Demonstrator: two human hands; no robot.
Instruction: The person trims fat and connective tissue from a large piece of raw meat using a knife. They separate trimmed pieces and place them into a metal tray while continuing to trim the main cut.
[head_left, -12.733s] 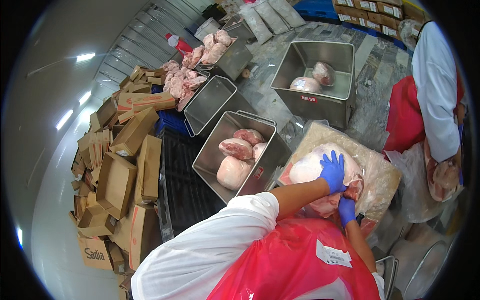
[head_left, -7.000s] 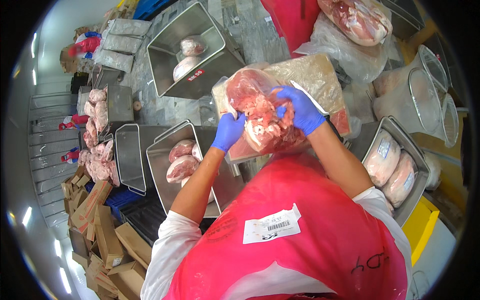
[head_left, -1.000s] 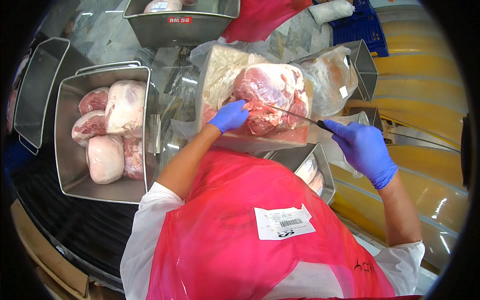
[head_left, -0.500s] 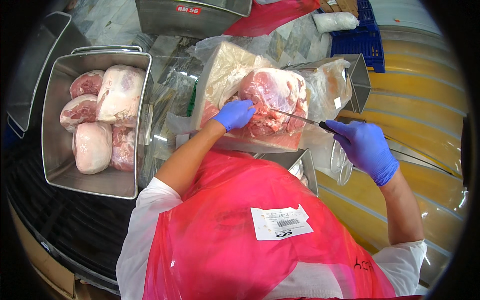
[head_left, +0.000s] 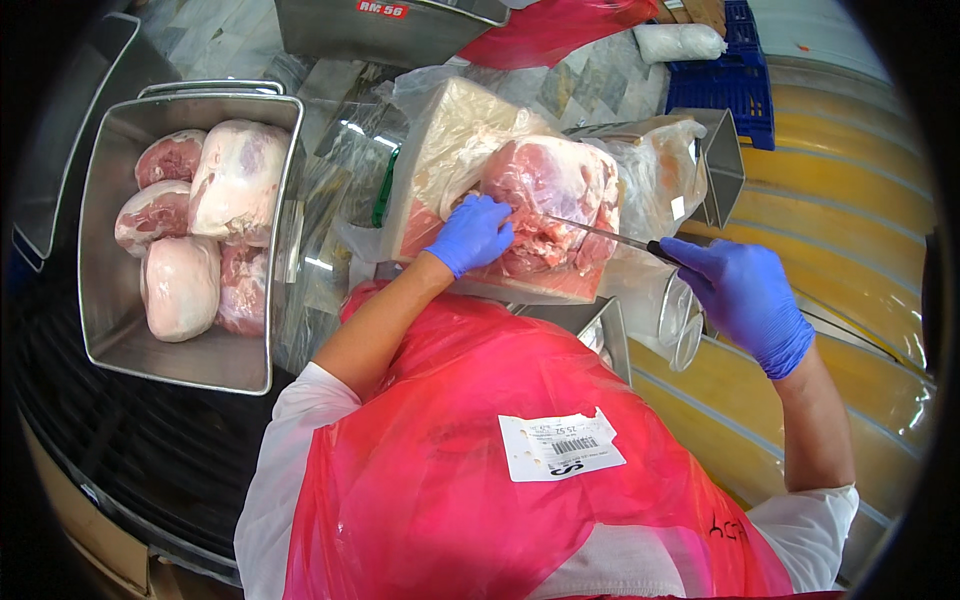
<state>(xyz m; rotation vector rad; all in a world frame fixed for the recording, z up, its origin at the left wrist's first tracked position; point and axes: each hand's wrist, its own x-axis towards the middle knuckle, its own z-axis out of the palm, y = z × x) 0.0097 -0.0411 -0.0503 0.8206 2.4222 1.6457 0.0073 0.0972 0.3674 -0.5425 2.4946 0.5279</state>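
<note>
Gripping the knife (head_left: 612,237) in the right hand (head_left: 740,298), aimed leftward onto the meat (head_left: 545,185) atop the plastic-covered block (head_left: 450,120) — grasping the meat's left edge in the left hand (head_left: 473,238), the nearer one.

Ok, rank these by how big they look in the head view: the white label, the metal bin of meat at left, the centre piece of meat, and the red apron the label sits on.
Largest to smallest:
1. Red apron
2. Metal bin
3. Centre piece of meat
4. White label
</note>
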